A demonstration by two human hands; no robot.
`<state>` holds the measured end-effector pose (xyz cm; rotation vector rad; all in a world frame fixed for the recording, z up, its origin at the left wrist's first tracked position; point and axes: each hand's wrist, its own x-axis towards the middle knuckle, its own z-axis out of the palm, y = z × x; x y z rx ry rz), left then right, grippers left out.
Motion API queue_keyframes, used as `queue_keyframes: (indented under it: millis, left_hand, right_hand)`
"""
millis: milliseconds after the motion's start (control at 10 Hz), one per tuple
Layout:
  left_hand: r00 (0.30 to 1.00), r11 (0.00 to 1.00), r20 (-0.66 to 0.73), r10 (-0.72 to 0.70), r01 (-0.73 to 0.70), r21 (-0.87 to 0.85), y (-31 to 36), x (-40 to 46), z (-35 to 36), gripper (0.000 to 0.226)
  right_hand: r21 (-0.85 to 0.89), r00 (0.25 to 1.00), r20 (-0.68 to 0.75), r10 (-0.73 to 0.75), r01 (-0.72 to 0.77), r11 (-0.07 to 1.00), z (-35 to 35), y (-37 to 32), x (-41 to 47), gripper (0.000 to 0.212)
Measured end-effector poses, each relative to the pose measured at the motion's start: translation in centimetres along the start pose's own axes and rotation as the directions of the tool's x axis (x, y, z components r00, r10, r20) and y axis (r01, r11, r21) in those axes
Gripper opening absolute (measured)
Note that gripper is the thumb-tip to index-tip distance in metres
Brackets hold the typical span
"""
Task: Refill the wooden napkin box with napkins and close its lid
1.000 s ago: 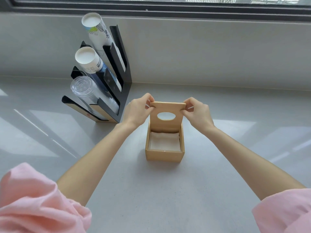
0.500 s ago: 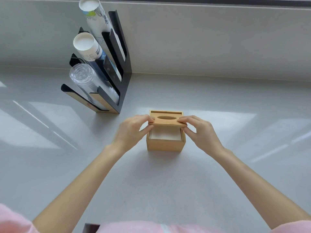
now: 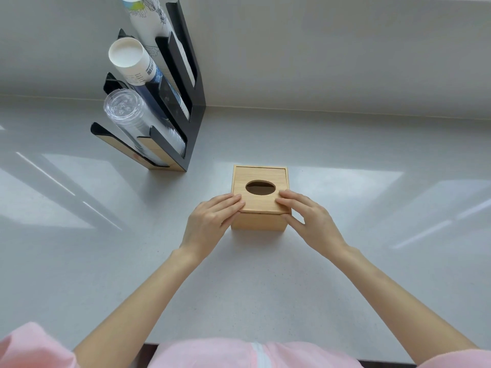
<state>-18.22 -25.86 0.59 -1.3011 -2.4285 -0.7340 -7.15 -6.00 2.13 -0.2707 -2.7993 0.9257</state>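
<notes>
The wooden napkin box [image 3: 258, 223] stands on the grey counter in the middle of the view. Its lid [image 3: 261, 174], with a dark oval hole, lies almost flat on top; a thin gap shows under the near edge. My left hand [image 3: 210, 221] pinches the lid's near left corner, fingers on top. My right hand [image 3: 310, 219] holds the near right corner the same way, thumb beside the box wall. The napkins inside are hidden by the lid.
A black tiered cup holder [image 3: 197, 112] stands at the back left against the wall, holding paper cups [image 3: 127, 53] and clear plastic cups [image 3: 122, 108]. The counter's near edge [image 3: 148, 343] runs just above my pink sleeves.
The lid stood upright over the open box, then swung down toward me. It now rests nearly flat on the box, and both hands have followed it down.
</notes>
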Motion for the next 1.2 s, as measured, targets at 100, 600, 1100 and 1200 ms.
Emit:
queue_keyframes:
  millis: [100, 600, 1100, 1200]
  left_hand:
    - [1.0, 1.0, 0.004, -0.006, 0.006, -0.005, -0.1, 0.0, 0.1, 0.023]
    - [0.995, 0.997, 0.059, -0.082, 0.081, 0.009, 0.3, -0.1, 0.3, 0.03]
    - [0.971, 0.985, 0.163, -0.174, 0.17, 0.042, 0.5, 0.4, 1.0, 0.045]
    - [0.968, 0.979, 0.148, -0.202, 0.195, 0.061, 1.0, 1.4, 0.9, 0.045]
  right_hand:
    - [0.013, 1.0, 0.001, 0.004, -0.004, 1.0, 0.2, 0.1, 0.0, 0.032]
    - [-0.041, 0.998, -0.047, -0.036, 0.034, 0.999, 1.5, 0.0, -0.2, 0.041]
    - [-0.078, 1.0, 0.0, -0.029, 0.029, 0.997, 1.3, -0.3, 0.7, 0.044]
    - [-0.147, 1.0, 0.009, -0.002, 0.003, 0.989, 1.0, -0.7, 1.2, 0.048]
